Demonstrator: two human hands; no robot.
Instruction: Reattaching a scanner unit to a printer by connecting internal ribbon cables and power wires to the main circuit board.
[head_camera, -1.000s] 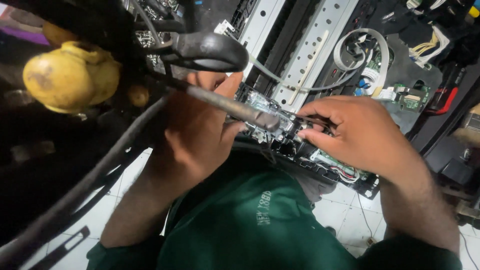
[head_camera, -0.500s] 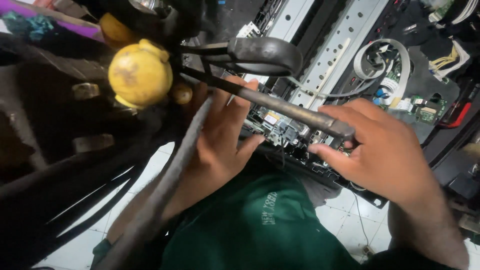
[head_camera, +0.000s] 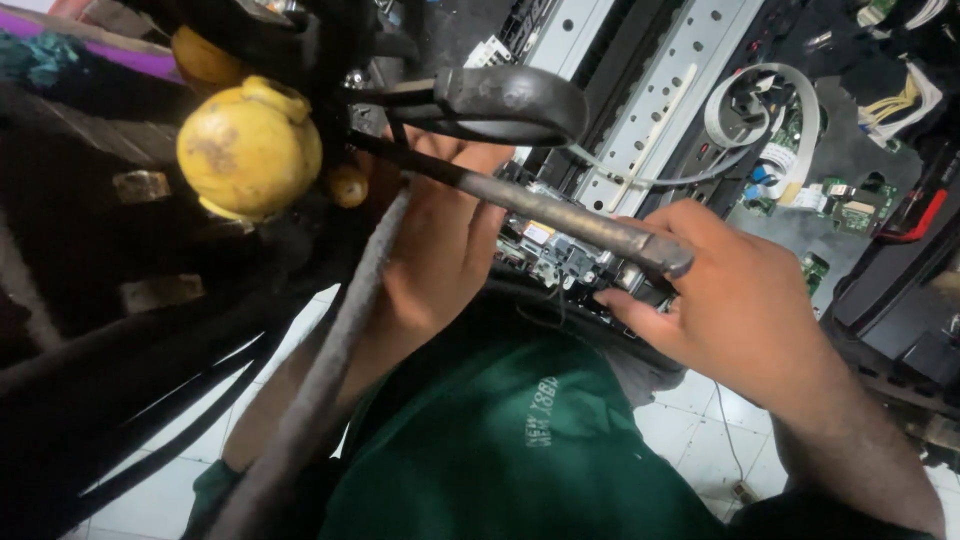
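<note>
My left hand (head_camera: 440, 250) and my right hand (head_camera: 740, 310) both grip a small grey and black electronic assembly (head_camera: 560, 255) over my lap, one at each end. My right fingers pinch its right end. My left fingers curl around its left side, partly hidden behind a dark metal bar (head_camera: 560, 215) that hangs close to the camera. I wear a green shirt (head_camera: 520, 440).
A yellow round knob (head_camera: 248, 150), a black looped handle (head_camera: 510, 100) and thick dark cables (head_camera: 300, 400) hang blurred in front at the left. Beyond lies an opened machine with a perforated metal rail (head_camera: 670, 90), a white ribbon cable (head_camera: 760, 110) and a green circuit board (head_camera: 840, 195). White floor tiles (head_camera: 690, 430) show below.
The view has shifted, so the yellow knob and black handle sit further right and larger in the frame. Both hands have stayed on the assembly, with my right hand slightly lower.
</note>
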